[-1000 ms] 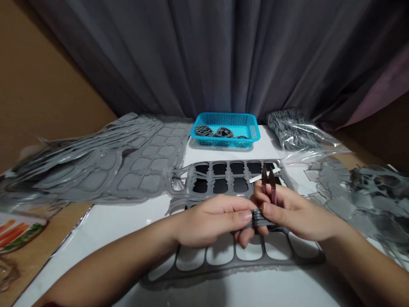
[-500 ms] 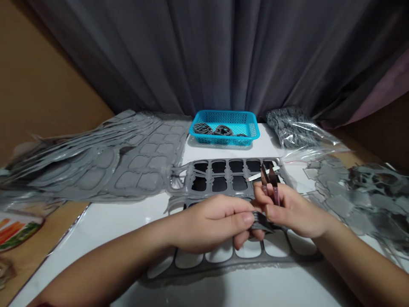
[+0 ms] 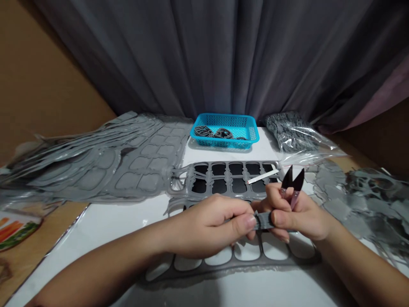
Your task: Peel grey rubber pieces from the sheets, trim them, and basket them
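Note:
My left hand (image 3: 217, 224) pinches one end of a small grey, rubbery-looking piece (image 3: 263, 220) between thumb and fingers. The thumb of my right hand (image 3: 305, 217) presses on the piece's other end. Tucked in that same right hand is a pair of thread snips (image 3: 298, 183), blades pointing up and apart. Both hands are over a grey moulded sheet (image 3: 230, 266) with rows of rounded openings. Behind them lies another such sheet (image 3: 210, 181) with black showing in its openings, and a thin white stick (image 3: 262, 176) rests across it.
A blue basket (image 3: 225, 143) with several grey looped pieces stands at the back. Stacked grey sheets (image 3: 143, 166) spread over the left side. On the right are a clear bag (image 3: 290, 132) of dark pieces and a heap of grey scraps (image 3: 354, 200). A curtain hangs behind.
My right hand has moved right, and the snips have moved with it, their blades wider apart. The grey piece now spans between both hands, where before it hung tilted from my left fingers.

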Tool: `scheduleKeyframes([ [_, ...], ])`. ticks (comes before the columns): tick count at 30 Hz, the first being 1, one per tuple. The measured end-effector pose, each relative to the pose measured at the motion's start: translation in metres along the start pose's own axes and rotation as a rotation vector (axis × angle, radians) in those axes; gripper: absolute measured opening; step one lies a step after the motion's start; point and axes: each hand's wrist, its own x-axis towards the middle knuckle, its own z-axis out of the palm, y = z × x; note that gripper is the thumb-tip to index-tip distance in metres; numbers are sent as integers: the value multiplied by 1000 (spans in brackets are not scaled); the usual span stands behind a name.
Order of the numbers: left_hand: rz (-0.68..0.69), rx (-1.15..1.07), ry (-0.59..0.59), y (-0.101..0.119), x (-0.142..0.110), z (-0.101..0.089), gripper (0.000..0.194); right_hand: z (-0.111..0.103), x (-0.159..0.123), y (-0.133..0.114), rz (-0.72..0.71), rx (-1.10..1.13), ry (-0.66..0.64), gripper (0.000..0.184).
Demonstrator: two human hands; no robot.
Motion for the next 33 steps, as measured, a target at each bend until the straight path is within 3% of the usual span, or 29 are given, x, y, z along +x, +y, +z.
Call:
scheduleKeyframes([
  [5, 108, 155, 24, 3, 0, 0, 34, 1, 2, 1, 29, -48, -20, 35],
  [12, 163, 184, 3, 5, 0, 0, 32, -3, 3, 5, 27, -9, -47, 35],
  [16, 135, 319, 24, 6, 0, 3, 27, -2, 3, 5, 96, -35, -54, 41],
  [20, 71, 485, 41, 5, 0, 5, 28, 4, 4, 5, 112, -273, 78, 45],
  [24, 85, 403, -18, 5, -1, 2, 28, 12, 3, 3, 135, -321, 108, 35],
  [26, 80, 340, -42, 5, -1, 0, 30, 14, 3, 1, 113, -307, 80, 34],
  [33, -57, 443, 51, 4, -2, -1, 35, 12, 2, 3, -30, -467, 206, 31],
])
